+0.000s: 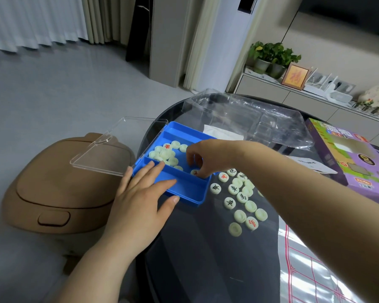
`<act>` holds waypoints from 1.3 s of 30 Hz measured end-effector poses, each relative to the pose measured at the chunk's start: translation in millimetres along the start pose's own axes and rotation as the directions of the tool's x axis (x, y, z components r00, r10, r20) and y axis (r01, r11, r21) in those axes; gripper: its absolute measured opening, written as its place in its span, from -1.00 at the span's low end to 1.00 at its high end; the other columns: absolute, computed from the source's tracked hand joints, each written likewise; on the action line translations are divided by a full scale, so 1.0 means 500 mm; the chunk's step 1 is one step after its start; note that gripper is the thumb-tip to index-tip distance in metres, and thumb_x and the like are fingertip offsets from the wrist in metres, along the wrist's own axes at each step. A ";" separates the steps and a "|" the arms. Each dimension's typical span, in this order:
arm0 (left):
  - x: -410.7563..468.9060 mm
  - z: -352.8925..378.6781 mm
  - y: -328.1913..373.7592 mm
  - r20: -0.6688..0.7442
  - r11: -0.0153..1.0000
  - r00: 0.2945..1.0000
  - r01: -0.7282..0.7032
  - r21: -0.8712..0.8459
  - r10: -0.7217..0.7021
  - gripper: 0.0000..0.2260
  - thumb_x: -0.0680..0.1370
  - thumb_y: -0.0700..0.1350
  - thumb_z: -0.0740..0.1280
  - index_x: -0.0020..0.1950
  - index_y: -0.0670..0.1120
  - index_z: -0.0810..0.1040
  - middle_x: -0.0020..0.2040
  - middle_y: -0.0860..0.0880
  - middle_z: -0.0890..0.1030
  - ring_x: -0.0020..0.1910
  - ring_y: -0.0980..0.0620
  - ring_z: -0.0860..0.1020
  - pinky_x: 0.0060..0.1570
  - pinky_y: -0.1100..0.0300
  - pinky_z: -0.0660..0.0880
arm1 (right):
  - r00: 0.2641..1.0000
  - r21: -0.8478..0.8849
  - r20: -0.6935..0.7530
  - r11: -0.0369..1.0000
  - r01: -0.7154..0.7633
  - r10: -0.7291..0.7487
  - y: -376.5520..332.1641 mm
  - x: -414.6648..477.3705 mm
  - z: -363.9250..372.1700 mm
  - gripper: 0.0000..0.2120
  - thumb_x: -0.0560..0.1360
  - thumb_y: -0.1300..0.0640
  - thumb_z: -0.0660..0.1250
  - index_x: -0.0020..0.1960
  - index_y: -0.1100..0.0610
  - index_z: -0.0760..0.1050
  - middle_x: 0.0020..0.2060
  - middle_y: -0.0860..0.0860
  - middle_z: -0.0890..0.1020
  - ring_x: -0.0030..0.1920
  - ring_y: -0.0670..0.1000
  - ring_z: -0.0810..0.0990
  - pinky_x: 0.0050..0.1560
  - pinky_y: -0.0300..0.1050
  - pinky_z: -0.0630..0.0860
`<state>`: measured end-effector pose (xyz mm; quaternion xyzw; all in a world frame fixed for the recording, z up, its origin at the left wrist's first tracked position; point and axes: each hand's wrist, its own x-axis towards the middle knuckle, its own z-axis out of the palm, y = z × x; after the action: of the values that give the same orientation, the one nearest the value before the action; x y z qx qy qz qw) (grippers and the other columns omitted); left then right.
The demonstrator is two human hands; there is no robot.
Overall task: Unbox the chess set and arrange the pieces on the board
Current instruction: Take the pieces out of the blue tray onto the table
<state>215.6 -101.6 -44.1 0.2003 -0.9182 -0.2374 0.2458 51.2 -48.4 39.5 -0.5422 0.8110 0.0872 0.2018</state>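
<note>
A blue plastic box [184,189] stands open on the dark round table [206,248], its clear lid [109,147] hinged back to the left. Several pale round chess pieces [164,153] lie in its middle compartment. My left hand [140,193] rests flat on the box's near left corner, fingers straight. My right hand [204,158] reaches into the box and pinches one red-marked piece [194,172] at the compartment's right end. Several more pieces [242,196] lie loose on the table right of the box. The board sheet [311,274], with red grid lines, shows at the lower right.
Crumpled clear packaging [249,119] lies behind the box, with white paper [219,132] beneath it. A purple game carton [354,158] sits at the table's right edge. A brown stool [59,186] stands on the floor left of the table. A low cabinet with plants [271,55] runs behind.
</note>
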 end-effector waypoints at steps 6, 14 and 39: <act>0.004 -0.004 0.001 -0.008 1.000 1.000 0.016 0.005 -0.016 -0.25 0.27 0.30 -0.22 0.30 0.11 0.42 0.46 0.10 0.18 0.30 0.33 -0.12 0.23 0.39 -0.44 | 0.992 0.119 -0.125 0.993 -0.006 0.021 0.009 -0.014 -0.001 -0.93 0.47 0.15 0.30 -0.05 0.07 0.47 -0.22 -0.09 0.46 -0.16 -0.05 0.44 -0.28 -0.36 0.35; 0.006 -0.010 0.008 0.036 0.999 0.999 0.031 0.023 -0.032 -0.31 0.31 0.31 -0.15 0.32 0.10 0.39 0.47 0.11 0.14 0.30 0.34 -0.11 0.22 0.40 -0.43 | 0.970 0.138 -0.189 0.982 -0.127 0.152 0.065 -0.171 0.005 -0.83 0.45 0.17 0.33 0.04 0.12 0.51 -0.17 -0.08 0.50 -0.10 -0.06 0.50 0.02 -0.19 0.52; -0.008 -0.007 0.021 0.006 0.998 1.000 0.008 -0.067 -0.007 -0.33 0.30 0.32 -0.05 0.28 0.07 0.44 0.45 0.10 0.21 0.28 0.37 -0.06 0.25 0.43 -0.39 | 0.965 0.064 -0.198 0.980 0.190 -0.174 -0.048 -0.003 0.004 -0.55 0.50 0.22 0.24 0.37 0.04 0.31 0.34 0.04 0.35 0.30 0.00 0.36 0.16 -0.29 0.25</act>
<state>218.1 -92.7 -37.2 0.1948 -0.9097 -0.2694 0.2489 74.1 -56.0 40.3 -0.6114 0.7763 -0.0177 0.1524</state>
